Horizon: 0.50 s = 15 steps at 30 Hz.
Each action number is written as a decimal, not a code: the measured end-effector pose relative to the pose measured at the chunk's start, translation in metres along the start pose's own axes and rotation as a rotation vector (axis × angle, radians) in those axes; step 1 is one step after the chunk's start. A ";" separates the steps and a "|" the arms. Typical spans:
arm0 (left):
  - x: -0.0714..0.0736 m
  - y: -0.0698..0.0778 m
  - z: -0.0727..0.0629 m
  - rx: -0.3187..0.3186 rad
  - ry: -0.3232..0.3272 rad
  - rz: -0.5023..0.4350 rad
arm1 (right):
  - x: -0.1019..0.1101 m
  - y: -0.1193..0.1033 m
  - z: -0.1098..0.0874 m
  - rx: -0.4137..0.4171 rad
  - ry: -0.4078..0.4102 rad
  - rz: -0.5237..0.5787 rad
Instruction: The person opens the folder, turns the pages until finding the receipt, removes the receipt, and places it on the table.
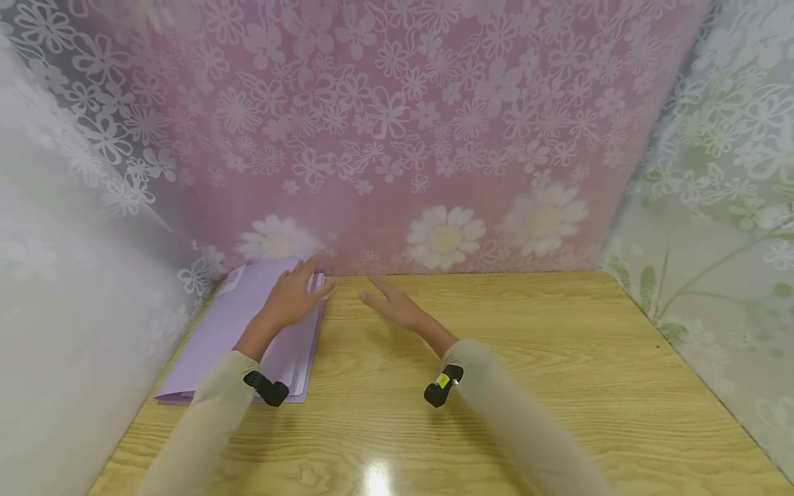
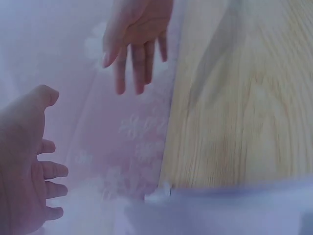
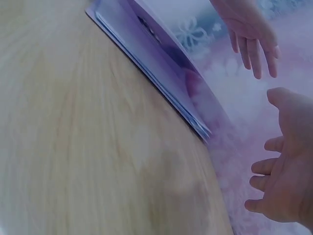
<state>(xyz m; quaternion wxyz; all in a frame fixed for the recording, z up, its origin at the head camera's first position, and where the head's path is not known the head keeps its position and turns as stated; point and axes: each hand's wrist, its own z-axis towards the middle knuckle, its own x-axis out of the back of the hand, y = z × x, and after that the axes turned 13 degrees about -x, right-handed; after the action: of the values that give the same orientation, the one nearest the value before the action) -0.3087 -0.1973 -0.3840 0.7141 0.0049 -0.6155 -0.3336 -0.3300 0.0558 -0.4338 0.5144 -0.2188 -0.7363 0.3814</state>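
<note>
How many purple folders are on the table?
1: the purple folder lies at the left side of the table, partly covered by the left hand in the head view. Any folder beneath it would be hidden.

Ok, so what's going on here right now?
A person has both bare hands out, fingers loose, gripping nothing. The left hand is over the far end of a purple folder, which lies on the left of the wooden table with papers showing inside. The right hand hovers to the folder's right.
</note>
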 end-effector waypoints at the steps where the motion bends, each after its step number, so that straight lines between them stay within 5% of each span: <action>1: 0.005 -0.007 -0.005 0.013 0.006 -0.015 | -0.006 -0.004 0.000 -0.005 -0.009 0.015; 8: 0.036 -0.065 -0.054 0.126 0.033 -0.058 | -0.048 -0.027 -0.001 -0.017 -0.051 0.084; 15: 0.045 -0.115 -0.106 0.215 0.030 -0.054 | -0.080 -0.030 -0.002 -0.053 -0.072 0.108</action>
<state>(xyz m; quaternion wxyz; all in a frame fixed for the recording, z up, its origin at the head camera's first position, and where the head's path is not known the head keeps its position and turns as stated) -0.2686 -0.3507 -0.4184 0.7094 0.1030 -0.6365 -0.2847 -0.2961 -0.0191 -0.4567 0.4603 -0.2577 -0.7513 0.3966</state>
